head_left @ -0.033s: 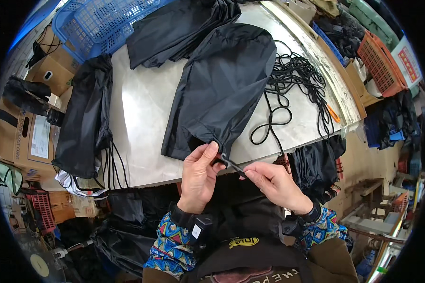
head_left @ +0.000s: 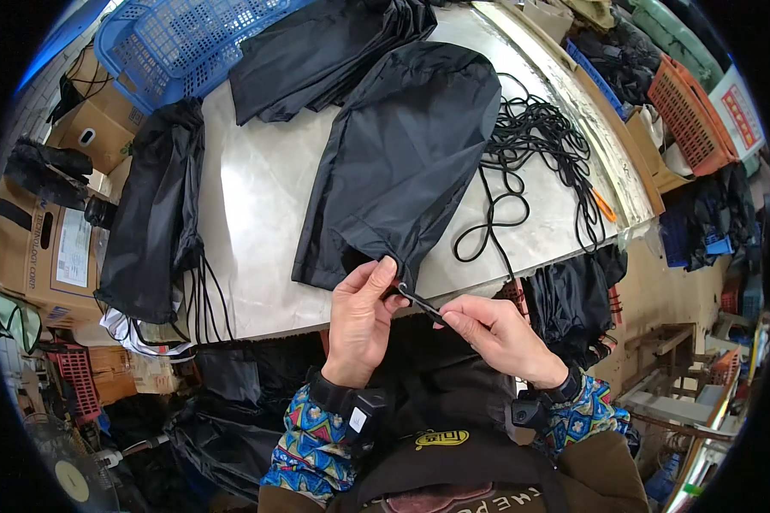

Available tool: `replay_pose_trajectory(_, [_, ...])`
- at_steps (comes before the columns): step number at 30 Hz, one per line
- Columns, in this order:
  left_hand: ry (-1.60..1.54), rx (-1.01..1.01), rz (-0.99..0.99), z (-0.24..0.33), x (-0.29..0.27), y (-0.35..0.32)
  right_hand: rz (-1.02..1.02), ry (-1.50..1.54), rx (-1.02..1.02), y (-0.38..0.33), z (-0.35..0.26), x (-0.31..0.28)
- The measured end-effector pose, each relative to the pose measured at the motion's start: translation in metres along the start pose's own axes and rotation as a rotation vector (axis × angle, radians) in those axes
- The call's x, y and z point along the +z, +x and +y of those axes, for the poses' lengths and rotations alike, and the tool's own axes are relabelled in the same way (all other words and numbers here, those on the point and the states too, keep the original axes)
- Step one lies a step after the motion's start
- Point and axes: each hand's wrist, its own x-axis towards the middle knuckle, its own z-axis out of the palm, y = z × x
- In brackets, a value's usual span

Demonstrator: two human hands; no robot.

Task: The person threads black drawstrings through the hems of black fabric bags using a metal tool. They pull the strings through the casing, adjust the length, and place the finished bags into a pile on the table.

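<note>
A black drawstring-style fabric bag (head_left: 402, 162) lies on the pale worktable (head_left: 252, 214), its narrow gathered corner at the near edge. My left hand (head_left: 361, 321) pinches that corner between thumb and fingers, beside a small ring-like eyelet (head_left: 403, 288). Closed in a pinch, my right hand (head_left: 505, 338) grips a thin dark rod-like piece (head_left: 421, 302) that slants from its fingertips to the eyelet. Whether this piece is a stiff tool or cord I cannot tell. To the right of the bag lies a tangled heap of black cord (head_left: 539, 141).
Folded black fabric (head_left: 316, 60) lies at the back, near a blue plastic basket (head_left: 188, 51). Black bags with hanging cords (head_left: 154, 205) drape over the left edge beside cardboard boxes (head_left: 60, 248). An orange-handled item (head_left: 605, 205) rests by the cord heap. Orange crates (head_left: 693, 115) stand far right.
</note>
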Motion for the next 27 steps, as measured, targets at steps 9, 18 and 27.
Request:
replay_pose_trajectory(9, [0.041,0.027,-0.003,-0.002,-0.001,-0.002,0.067,-0.03,0.008,-0.001,0.004,0.009])
replay_pose_trajectory(18, [0.129,0.085,-0.042,-0.009,0.006,-0.009,0.136,-0.044,0.031,0.0,0.0,0.014])
replay_pose_trajectory(27, [0.158,0.35,0.109,0.015,0.008,-0.003,0.019,0.0,0.105,-0.011,-0.013,-0.025])
